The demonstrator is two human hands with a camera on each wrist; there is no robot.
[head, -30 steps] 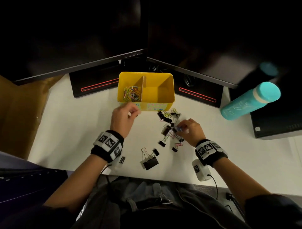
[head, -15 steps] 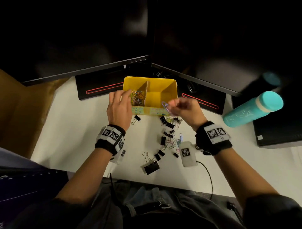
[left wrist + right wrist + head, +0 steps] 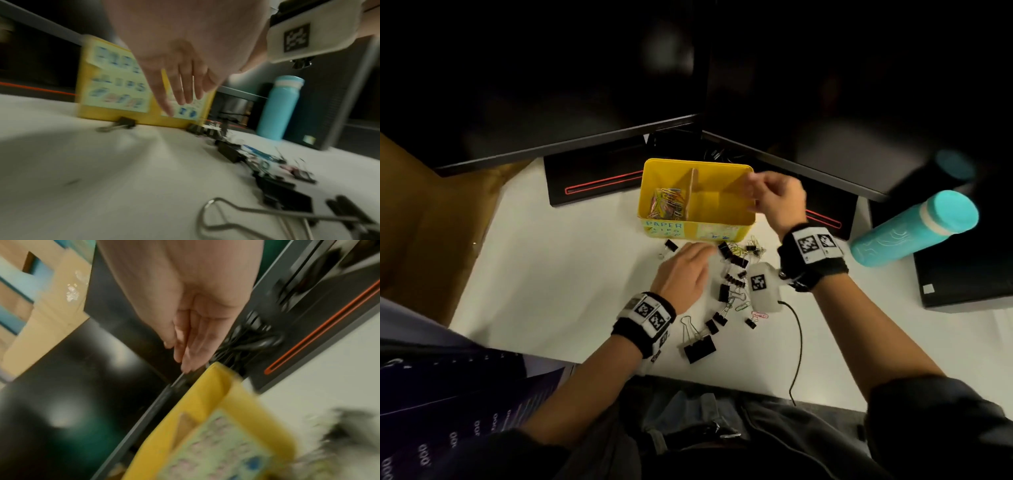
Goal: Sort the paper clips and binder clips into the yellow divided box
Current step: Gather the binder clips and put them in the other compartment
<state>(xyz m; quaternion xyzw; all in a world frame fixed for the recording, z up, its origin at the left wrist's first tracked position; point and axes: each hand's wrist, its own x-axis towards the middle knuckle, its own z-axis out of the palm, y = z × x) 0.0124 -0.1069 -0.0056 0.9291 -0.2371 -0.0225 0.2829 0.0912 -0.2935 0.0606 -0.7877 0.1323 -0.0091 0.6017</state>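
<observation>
Since the earlier frame, the left hand [image 3: 683, 274] has dropped from the box front to the tabletop [image 3: 558, 274], and the right hand [image 3: 777, 198] has moved over the right compartment of the yellow box [image 3: 654, 181].

Head view: coloured paper clips [image 3: 667, 205] fill the left compartment; the right one looks bare. Black binder clips [image 3: 732, 274] lie scattered on the tabletop between the wrists, a large binder clip [image 3: 700, 347] nearest the body. Right fingers are loosely bent; whether they hold anything cannot be told.

Left wrist view: left fingers [image 3: 183, 87] hang straight, apart, holding nothing, above a small binder clip [image 3: 125, 124] at the box wall.

Right wrist view: right fingers [image 3: 191, 344] lie together and extended; blurred.

Handling, as judged: both kinds are light, stiff steel. Paper clips are thin and slippery, best pinched by an edge; binder clips suit a pinch across the body or wire handles.
</observation>
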